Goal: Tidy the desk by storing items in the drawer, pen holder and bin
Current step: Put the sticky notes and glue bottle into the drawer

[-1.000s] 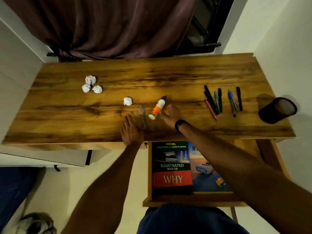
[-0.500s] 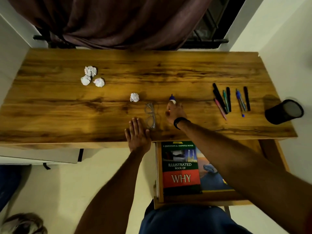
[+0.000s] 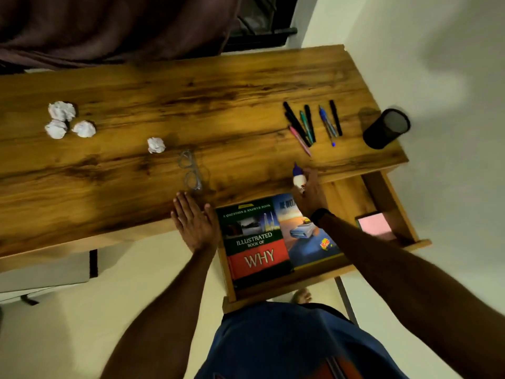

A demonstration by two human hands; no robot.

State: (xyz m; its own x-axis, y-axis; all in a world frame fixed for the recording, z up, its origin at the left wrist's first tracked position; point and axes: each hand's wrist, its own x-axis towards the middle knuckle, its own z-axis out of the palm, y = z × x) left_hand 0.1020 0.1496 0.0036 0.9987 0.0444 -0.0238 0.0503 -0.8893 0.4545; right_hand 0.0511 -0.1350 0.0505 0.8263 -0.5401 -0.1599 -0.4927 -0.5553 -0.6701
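The right hand (image 3: 310, 191) has its fingers (image 3: 306, 176) wrapped around a small white plastic glue bottle with a blue cap (image 3: 297, 177), at the wooden desk (image 3: 191, 105) edge above the open wooden drawer (image 3: 352, 198). It looks light, rigid and smooth: grip mid-body. The left hand (image 3: 192, 217) lies flat, grasping nothing.

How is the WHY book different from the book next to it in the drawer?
The WHY book has a green top and a red band with big white letters; the blue book shows a picture on blue and orange. The WHY book lies on the left, fully in view; the blue book lies on the right, partly hidden by the right hand and its arm. Both lie flat, side by side, in the open drawer.
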